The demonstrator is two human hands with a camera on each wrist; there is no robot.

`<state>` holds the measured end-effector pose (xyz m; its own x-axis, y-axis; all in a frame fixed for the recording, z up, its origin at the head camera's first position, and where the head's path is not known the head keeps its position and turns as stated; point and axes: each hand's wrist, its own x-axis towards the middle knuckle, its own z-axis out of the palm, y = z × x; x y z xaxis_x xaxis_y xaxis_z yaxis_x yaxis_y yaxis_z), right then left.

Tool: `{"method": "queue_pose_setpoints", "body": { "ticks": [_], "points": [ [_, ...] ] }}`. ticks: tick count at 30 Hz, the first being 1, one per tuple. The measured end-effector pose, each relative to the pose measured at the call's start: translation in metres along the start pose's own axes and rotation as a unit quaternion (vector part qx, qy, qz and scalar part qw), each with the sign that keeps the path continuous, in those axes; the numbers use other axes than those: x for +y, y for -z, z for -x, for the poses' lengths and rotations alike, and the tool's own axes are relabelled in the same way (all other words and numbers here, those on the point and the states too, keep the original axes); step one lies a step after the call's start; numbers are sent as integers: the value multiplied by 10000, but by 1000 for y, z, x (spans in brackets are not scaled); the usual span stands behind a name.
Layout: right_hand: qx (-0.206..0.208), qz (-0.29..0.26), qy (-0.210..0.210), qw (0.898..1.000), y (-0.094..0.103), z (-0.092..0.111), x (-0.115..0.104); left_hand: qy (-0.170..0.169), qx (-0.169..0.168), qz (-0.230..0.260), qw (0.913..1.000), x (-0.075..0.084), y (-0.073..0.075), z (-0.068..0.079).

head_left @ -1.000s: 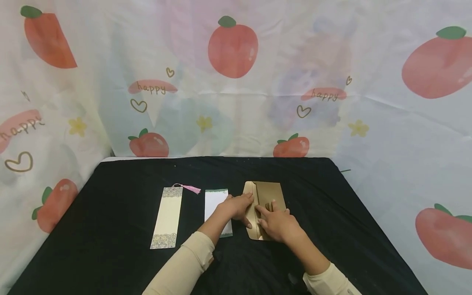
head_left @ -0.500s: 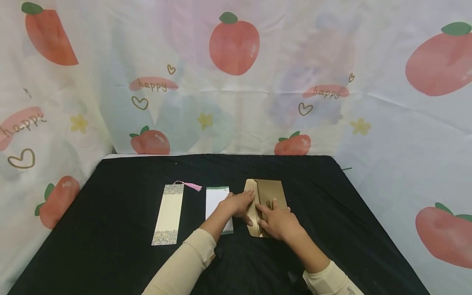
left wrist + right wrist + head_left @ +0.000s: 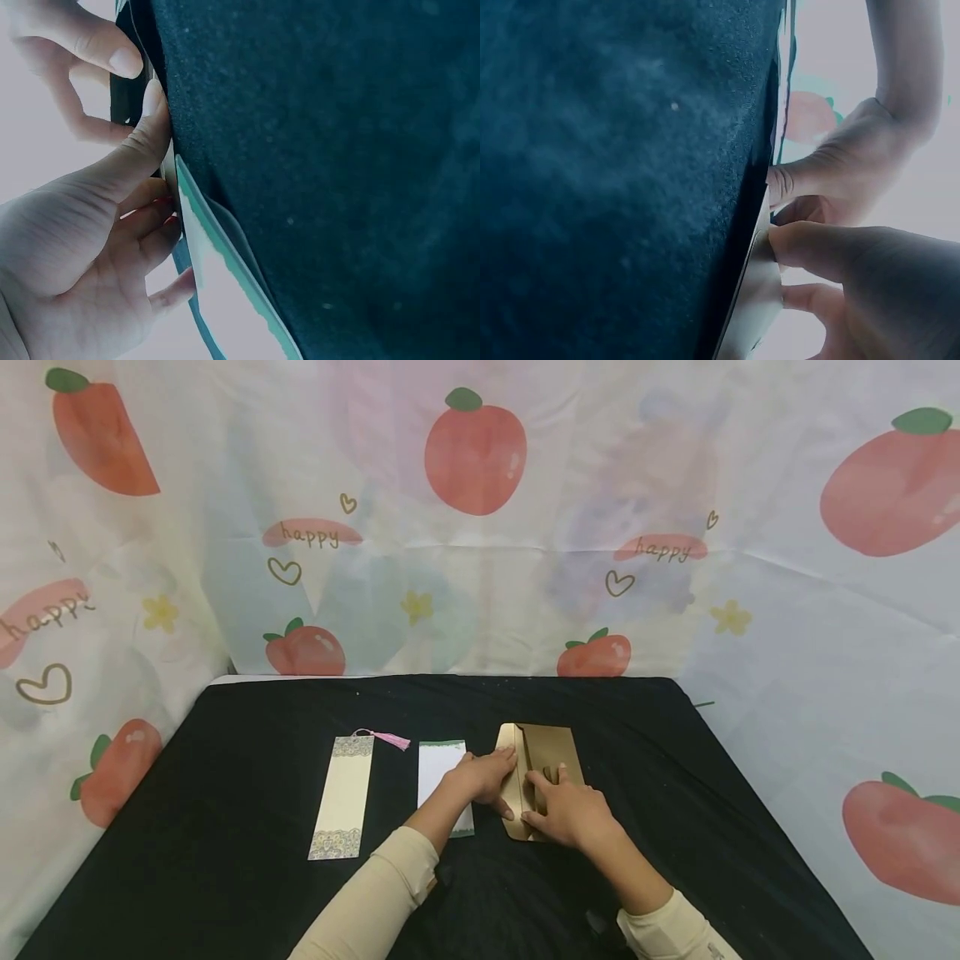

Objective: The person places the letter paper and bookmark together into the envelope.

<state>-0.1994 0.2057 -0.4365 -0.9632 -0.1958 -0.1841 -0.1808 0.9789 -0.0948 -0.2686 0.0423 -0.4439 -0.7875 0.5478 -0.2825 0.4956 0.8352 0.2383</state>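
Note:
A gold envelope (image 3: pixel 558 743) lies on the black cloth, its flap (image 3: pixel 511 737) folded out to the left. A dark gap shows along its mouth. My left hand (image 3: pixel 486 778) rests on the flap, thumb near the front edge and fingers farther back. My right hand (image 3: pixel 573 810) touches the envelope's body beside the mouth, thumb and forefinger apart. In the right wrist view the right thumb (image 3: pixel 810 247) presses the envelope's surface (image 3: pixel 754 300). Under the left wrist lies a white card (image 3: pixel 438 768) with green borders, partly hidden.
At the left a cream bookmark (image 3: pixel 345 793) with patterned ends lies flat, a pink tassel (image 3: pixel 391 741) at its top. The black cloth (image 3: pixel 225 810) covers the table. A fruit-printed curtain (image 3: pixel 480 593) hangs behind and along both sides.
My right thumb and forefinger have shifted slightly along the envelope's mouth, and the dark gap there looks a little wider. The left hand stays on the flap. The head view has shifted slightly.

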Motion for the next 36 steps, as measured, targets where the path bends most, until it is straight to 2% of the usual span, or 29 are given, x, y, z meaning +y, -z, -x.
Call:
{"method": "queue_pose_setpoints", "body": {
  "ticks": [16,27,36],
  "points": [
    [541,-35,-79,9985,-3,-3,-3,40,168,168,9997,-5,-5,0],
    [681,-250,-170,9972,-1,-3,-5,-9,246,277,9993,-8,-6,2],
    [822,-270,-202,9960,0,-1,-3,-47,282,161,9995,-5,-6,1]
  ]
}}
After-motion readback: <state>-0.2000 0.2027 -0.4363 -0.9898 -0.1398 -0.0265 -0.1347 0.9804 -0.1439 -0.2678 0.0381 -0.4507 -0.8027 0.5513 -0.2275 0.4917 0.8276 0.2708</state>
